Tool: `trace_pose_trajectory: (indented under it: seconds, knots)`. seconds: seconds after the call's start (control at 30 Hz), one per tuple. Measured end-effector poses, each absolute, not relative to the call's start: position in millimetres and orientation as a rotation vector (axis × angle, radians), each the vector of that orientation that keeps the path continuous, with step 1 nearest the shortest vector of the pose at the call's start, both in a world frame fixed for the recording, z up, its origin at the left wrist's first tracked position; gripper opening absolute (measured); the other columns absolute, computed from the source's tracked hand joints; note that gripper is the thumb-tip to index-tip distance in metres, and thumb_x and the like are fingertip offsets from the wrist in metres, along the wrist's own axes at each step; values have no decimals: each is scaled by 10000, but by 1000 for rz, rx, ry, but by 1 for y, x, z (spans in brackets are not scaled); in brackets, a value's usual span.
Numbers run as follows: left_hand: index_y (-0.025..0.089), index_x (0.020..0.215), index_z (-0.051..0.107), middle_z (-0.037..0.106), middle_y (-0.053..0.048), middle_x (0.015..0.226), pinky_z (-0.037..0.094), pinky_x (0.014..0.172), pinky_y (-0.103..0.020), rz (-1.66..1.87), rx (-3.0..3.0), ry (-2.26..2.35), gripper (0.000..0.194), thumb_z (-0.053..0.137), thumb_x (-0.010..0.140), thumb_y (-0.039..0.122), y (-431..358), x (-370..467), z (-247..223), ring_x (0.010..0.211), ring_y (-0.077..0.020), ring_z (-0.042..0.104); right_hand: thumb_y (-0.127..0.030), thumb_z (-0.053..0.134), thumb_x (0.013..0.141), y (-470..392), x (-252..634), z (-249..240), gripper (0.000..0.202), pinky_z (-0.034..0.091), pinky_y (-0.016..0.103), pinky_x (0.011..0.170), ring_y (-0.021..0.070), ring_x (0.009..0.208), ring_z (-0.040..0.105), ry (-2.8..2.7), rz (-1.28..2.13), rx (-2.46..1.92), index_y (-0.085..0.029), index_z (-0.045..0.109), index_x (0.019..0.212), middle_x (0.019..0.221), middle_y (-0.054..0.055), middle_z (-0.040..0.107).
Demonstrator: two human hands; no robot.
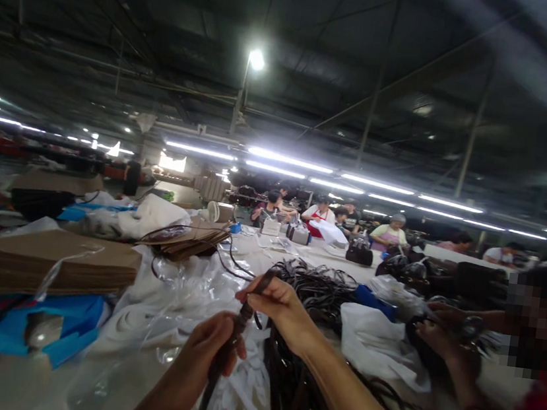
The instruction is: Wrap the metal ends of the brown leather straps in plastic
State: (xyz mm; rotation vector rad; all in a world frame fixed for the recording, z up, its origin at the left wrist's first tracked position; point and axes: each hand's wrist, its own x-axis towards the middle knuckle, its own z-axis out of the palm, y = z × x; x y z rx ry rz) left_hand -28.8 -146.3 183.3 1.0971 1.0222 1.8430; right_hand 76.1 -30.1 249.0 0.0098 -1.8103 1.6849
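A dark strap (216, 365) runs through both my hands above the table. Lower down, my left hand (207, 342) is closed around it, thumb on top. My right hand (277, 304) pinches the strap's upper part, where it bends over the fingers. Just beyond and below my right hand lies a large tangled pile of dark straps (316, 283), some with small metal fittings. White strips (245, 388) of thin material are scattered under my hands. Clear plastic and white wrapping (132, 324) spread to the left of them.
On the left, a stack of brown cardboard sheets (47, 260) rests above blue packaging (72, 323). A white sheet (375, 347) lies right of the straps. At the right edge a co-worker's hands (437, 335) handle a dark item. Several people work at the far tables.
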Motion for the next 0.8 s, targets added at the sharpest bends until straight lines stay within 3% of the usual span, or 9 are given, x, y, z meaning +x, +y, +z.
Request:
trace_pose_trajectory:
  seconds: [0.1,0.27,0.5,0.67,0.8]
  knots:
    - [141,782,682,667,-20,608,343,480,-199,1857,1055,1079,490,791,657,602,-143,-30,186,464,-76,496,-333,871,585,-34,73,251,253,443,254,612,105,569,564,-1818,1646,-29,-179,720,718,636,-29,669]
    - [153,797,758,751,-79,807,490,659,-263,1838,1069,1186,491,848,567,577,-142,-34,188,715,-198,668,-332,883,538,-38,73,253,265,389,246,545,97,516,501,-1814,1633,-62,-186,683,633,552,-53,606]
    - [173,696,634,702,-18,721,500,718,-308,1908,991,1151,348,840,625,444,-143,-41,183,733,-220,674,-338,906,469,-34,74,247,307,407,235,566,81,523,504,-1815,1587,-129,-168,695,613,560,-53,615]
    - [163,662,603,624,-7,654,422,672,-261,1917,1181,1196,281,761,697,392,-142,-39,183,690,-170,570,-425,895,483,-30,78,236,378,453,245,527,109,508,553,-1887,1680,-201,-163,700,672,549,-37,622]
    - [164,638,594,656,-58,835,432,761,-297,1925,1223,1168,247,726,681,369,-133,-41,178,827,-213,581,-497,887,514,-24,86,233,445,505,226,585,115,626,606,-2020,1715,-313,-154,715,740,666,-9,664]
